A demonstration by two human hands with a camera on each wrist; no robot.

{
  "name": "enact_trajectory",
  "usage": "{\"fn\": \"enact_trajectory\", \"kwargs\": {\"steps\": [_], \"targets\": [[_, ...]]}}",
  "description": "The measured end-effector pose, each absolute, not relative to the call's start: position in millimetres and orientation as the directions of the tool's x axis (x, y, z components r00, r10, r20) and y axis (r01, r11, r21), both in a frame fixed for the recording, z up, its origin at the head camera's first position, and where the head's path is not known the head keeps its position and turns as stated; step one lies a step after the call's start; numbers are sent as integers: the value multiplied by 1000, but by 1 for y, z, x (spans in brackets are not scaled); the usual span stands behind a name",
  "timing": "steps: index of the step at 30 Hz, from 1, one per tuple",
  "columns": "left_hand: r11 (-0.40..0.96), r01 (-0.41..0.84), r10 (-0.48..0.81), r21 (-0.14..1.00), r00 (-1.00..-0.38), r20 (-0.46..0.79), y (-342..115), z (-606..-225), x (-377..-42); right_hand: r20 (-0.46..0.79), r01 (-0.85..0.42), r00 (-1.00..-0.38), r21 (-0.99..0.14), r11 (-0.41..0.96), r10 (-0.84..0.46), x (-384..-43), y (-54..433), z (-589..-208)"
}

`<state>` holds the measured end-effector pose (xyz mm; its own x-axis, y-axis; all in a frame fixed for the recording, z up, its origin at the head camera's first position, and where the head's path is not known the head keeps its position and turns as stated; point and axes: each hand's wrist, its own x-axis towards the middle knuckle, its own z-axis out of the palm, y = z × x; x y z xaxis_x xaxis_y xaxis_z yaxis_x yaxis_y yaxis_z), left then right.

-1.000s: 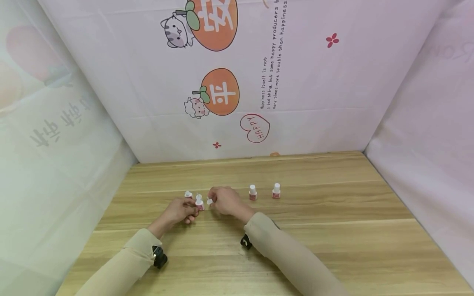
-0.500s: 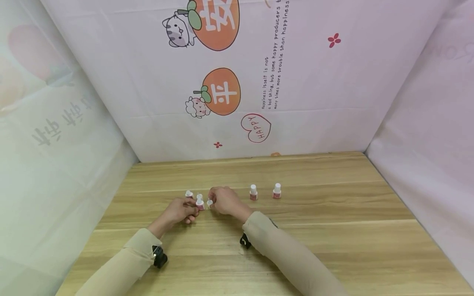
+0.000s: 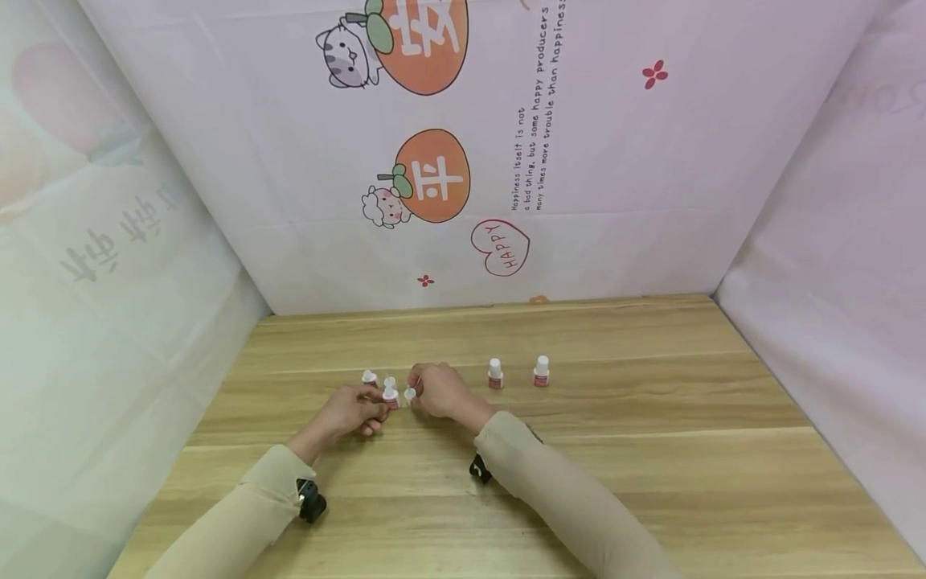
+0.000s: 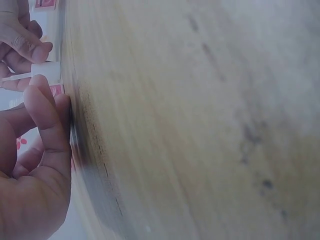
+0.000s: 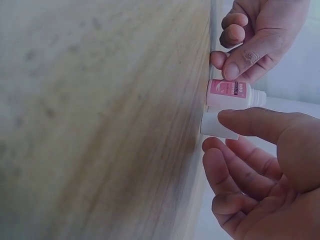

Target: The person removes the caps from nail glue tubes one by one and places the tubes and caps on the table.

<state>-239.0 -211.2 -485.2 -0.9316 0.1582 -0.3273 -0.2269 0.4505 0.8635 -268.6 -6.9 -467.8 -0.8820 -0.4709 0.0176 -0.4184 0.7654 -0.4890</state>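
A small white bottle (image 5: 227, 92) with a pink label stands upright on the table, its threaded neck bare. My left hand (image 3: 353, 411) pinches it low, thumb against its near side in the right wrist view. Close beside it a white brush cap (image 5: 220, 126) stands upside down on the wood, its thin brush (image 4: 17, 77) pointing up. My right hand (image 3: 443, 392) holds that cap between thumb and fingertips. Another bottle (image 3: 370, 379) without its cap stands behind the left fingers. A second white cap-like piece (image 3: 390, 382) shows just behind the held bottle, partly hidden.
Two capped bottles, a nearer-centre bottle (image 3: 495, 375) and a farther-right bottle (image 3: 541, 372), stand upright to the right of my right hand. The wood-grain table (image 3: 615, 482) meets a printed white cloth wall (image 3: 593, 241) at the back, with cloth at both sides.
Both hands stay almost in place. The cap in the right hand has shifted very slightly; the bottles have not moved.
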Motion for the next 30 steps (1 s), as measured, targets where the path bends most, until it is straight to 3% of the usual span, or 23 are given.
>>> {"fn": "enact_trajectory", "kwargs": {"steps": [30], "targets": [[458, -202, 186, 866, -930, -316, -219, -481, -224, -48, -337, -898, -563, 755, -437, -258, 13, -467]]}}
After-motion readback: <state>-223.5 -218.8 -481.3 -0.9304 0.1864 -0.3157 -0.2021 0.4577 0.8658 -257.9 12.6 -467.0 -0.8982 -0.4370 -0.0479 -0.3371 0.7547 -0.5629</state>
